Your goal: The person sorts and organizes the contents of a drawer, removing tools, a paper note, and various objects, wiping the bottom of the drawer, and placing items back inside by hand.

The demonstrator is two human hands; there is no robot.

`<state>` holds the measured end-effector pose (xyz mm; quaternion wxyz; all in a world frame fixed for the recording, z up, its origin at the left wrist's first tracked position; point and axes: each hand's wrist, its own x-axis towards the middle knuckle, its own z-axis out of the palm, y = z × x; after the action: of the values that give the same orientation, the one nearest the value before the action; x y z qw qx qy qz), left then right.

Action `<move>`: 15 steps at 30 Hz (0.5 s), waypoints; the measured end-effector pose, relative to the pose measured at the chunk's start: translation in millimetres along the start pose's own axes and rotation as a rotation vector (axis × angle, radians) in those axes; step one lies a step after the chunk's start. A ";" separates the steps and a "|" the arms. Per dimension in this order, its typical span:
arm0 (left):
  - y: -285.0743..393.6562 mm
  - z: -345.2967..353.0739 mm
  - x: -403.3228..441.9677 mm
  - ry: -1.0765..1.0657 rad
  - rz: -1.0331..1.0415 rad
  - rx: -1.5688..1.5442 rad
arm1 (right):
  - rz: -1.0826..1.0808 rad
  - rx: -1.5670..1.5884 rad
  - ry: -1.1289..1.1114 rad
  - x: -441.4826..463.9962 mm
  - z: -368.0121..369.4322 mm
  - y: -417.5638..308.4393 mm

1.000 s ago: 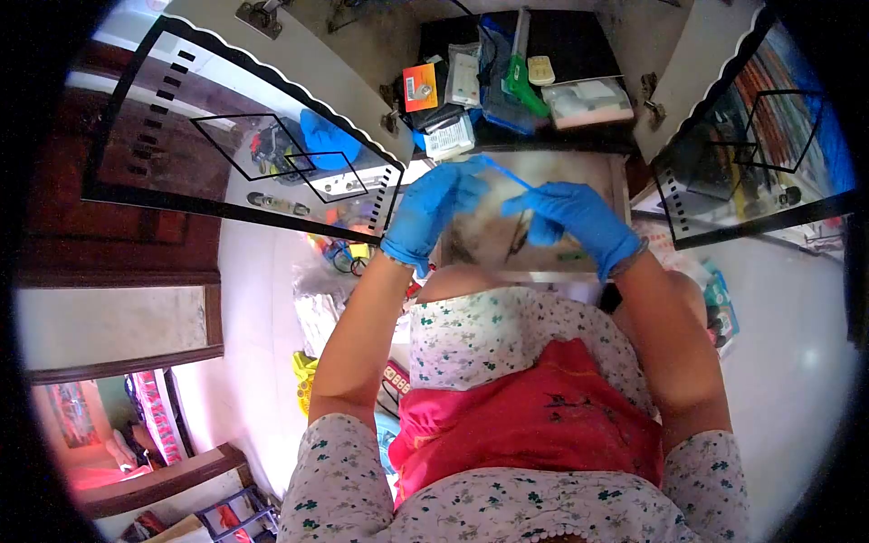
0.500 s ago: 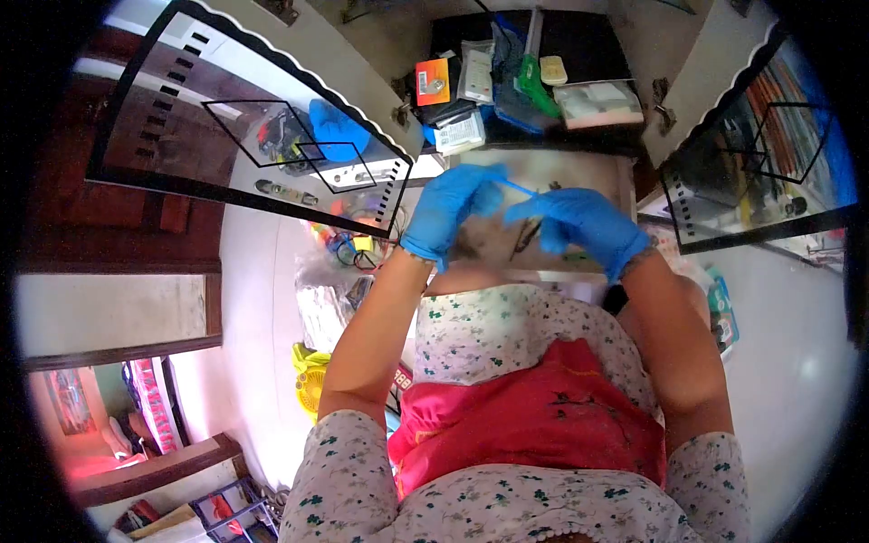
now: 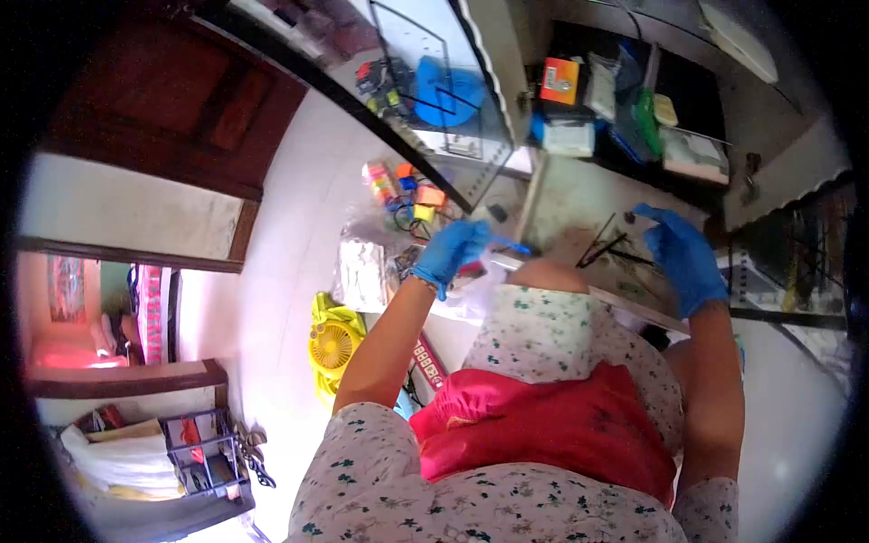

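My left hand (image 3: pixel 453 252), in a blue glove, is to the left of the drawer, its fingers curled together. A small blue strip (image 3: pixel 511 245) shows just beyond its fingertips; blur hides whether the hand grips it. My right hand (image 3: pixel 685 258), also gloved in blue, hovers over the right side of the pale drawer (image 3: pixel 570 195) with its fingers apart. Near its fingertips is a small dark piece (image 3: pixel 629 217). Thin black tools (image 3: pixel 605 252) lie in the drawer, left of that hand.
A glass door (image 3: pixel 425 100) stands open at the left, another (image 3: pixel 792 253) at the right. Behind the drawer, a shelf holds an orange packet (image 3: pixel 559 80) and a green-handled tool (image 3: pixel 646 122). Colourful small items (image 3: pixel 421 195) and a yellow fan (image 3: pixel 332 347) are on the left.
My hands, close together with a light blue strip between them, have moved apart: left hand down to the drawer's left, right hand rightward. The view has turned and shifted left.
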<state>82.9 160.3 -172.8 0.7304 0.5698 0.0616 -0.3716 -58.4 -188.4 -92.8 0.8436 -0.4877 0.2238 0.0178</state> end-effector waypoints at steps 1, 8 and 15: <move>0.5 -17.9 -1.2 0.011 0.007 -0.004 | 0.003 -0.003 -0.013 3.5 -2.6 2.2; 7.0 -186.9 42.3 0.370 0.310 -0.257 | 0.030 -0.005 -0.014 8.5 -4.1 9.4; -26.0 -246.8 77.6 0.452 0.002 0.918 | -0.061 -0.095 0.001 3.0 -1.8 2.5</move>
<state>204.9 338.5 -317.7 0.3738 0.8980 0.0480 -0.2270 -56.9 -189.2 -96.9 0.8197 -0.5337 0.2081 0.0021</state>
